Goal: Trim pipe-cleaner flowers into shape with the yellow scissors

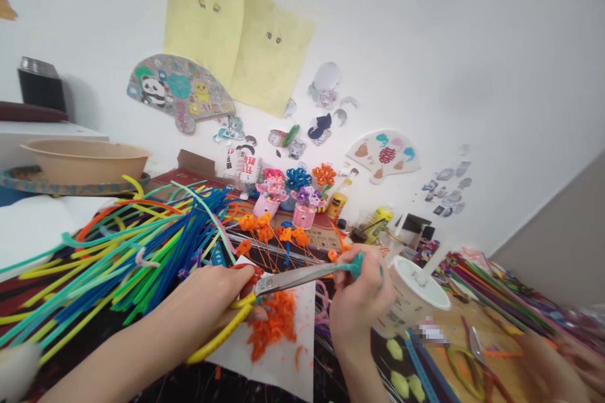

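Observation:
Scissors point(302, 275) with red and yellow handles are gripped in my left hand point(222, 296), their blades pointing right. Between the fingertips of my right hand point(362, 296) is a small teal fuzzy piece point(358, 264), possibly chenille stem. The blade tips touch it or lie against it; I cannot tell whether they are cutting. Beneath the scissors, orange fuzzy trimmings point(276, 321) lie heaped on a white sheet of paper point(302, 378). Just beyond it are several orange fuzzy flowers point(265, 230) on thin wire stems.
Many coloured pipe cleaners point(155, 252) spread across the left. Small potted fuzzy flowers point(305, 208) stand at the back. A lidded cup with a straw point(406, 296) is close to my right hand. At lower right are another person's hands point(543, 359) and another pair of scissors point(476, 346).

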Available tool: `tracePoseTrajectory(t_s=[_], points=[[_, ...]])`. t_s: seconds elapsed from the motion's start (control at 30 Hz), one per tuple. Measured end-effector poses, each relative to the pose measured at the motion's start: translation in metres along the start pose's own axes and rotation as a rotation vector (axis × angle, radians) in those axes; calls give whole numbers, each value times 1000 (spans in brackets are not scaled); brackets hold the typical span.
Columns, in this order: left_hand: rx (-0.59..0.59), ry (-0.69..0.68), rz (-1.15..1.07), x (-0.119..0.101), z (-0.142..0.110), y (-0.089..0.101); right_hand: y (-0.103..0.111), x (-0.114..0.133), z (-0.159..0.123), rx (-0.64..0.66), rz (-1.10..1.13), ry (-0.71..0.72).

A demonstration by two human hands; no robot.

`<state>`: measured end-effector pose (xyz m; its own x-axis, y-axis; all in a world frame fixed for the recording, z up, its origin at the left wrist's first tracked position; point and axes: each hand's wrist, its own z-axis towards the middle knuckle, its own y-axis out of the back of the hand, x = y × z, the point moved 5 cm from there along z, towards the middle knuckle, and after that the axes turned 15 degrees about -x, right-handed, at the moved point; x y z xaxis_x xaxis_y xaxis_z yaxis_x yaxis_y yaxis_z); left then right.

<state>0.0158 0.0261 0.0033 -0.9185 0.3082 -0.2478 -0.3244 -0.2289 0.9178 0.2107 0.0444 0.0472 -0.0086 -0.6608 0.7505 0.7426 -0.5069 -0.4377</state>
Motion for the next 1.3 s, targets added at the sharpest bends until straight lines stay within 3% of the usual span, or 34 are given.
tracePoseTrajectory(t_s=[0.77,1.07,1.3], points=[[29,4,-13,-3,1,1,0,-3,2,10,24,-6],[3,10,-6,-1,1,-1,0,-2,2,9,-5,11],[-85,-15,35,0,0,3,-1,-7,2,30,-16,-9]])
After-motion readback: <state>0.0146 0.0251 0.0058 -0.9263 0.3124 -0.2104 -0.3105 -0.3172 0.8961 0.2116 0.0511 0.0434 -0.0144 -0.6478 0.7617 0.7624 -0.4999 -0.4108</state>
